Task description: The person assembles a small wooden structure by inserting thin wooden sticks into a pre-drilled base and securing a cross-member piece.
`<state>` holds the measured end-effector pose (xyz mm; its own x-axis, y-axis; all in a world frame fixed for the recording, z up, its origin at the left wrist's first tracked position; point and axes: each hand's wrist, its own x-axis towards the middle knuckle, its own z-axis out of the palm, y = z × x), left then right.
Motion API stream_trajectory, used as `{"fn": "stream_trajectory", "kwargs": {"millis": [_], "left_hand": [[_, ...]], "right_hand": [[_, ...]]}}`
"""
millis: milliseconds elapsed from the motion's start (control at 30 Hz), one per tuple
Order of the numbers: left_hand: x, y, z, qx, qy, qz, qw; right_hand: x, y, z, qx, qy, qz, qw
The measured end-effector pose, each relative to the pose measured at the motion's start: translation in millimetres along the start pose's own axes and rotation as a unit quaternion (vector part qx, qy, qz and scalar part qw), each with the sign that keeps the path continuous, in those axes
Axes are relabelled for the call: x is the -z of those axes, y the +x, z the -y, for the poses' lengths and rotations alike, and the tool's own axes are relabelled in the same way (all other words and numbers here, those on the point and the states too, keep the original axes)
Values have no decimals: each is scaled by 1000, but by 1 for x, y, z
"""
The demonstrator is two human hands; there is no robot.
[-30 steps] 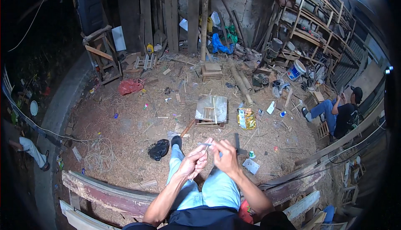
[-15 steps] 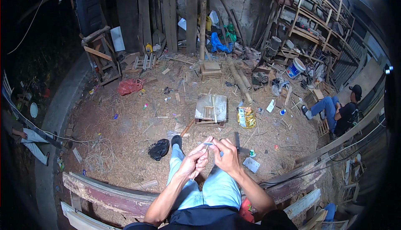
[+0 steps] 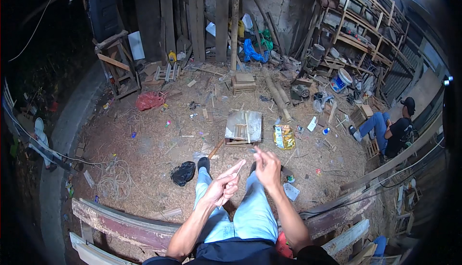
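I sit on a worn wooden beam (image 3: 120, 219) with my legs in light blue jeans (image 3: 250, 212) stretched out over the sawdust floor. My left hand (image 3: 220, 189) is held above my knees, fingers curled and forefinger stretched out, pinching what looks like a thin pale strip (image 3: 237, 169). My right hand (image 3: 267, 167) is raised just to the right of it, a small gap between them, fingertips drawn together at the top. Whether it grips anything is too small to tell.
A grey board with wooden slats (image 3: 244, 125) lies ahead of my feet, a yellow bag (image 3: 284, 136) beside it. A black bag (image 3: 183, 173), a rope coil (image 3: 115, 180) and a red bag (image 3: 149, 100) lie left. Another person (image 3: 392, 130) sits at right.
My hands were pressed together around the small strip; now they have drawn slightly apart, the right hand lifted higher and the left forefinger stretched out.
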<state>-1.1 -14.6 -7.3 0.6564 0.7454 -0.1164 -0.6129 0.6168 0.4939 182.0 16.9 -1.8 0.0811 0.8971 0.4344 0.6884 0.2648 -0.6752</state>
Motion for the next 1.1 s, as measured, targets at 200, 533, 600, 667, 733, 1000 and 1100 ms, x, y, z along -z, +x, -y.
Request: {"fn": "stream_trajectory", "kwargs": {"millis": [200, 533, 600, 667, 733, 1000, 1100], "left_hand": [[5, 3, 7, -28, -13, -39, 999], [6, 2, 5, -8, -9, -34, 999], [8, -1, 5, -1, -1, -12, 1000], [4, -3, 6, -7, 41, -33, 999], [4, -3, 7, -12, 94, -61, 994], [9, -1, 9, -72, 299, -157, 939], [15, 2, 15, -125, 371, -150, 908]], "right_hand": [[-3, -30, -1, 138, 50, 64, 987], [3, -21, 11, 95, 32, 27, 995], [-3, -11, -2, 41, 13, -7, 999], [3, 2, -2, 6, 45, -50, 998], [16, 0, 9, -159, 123, 115, 973], [2, -25, 22, -68, 165, 170, 969], [-3, -27, 20, -40, 136, 131, 981]]}}
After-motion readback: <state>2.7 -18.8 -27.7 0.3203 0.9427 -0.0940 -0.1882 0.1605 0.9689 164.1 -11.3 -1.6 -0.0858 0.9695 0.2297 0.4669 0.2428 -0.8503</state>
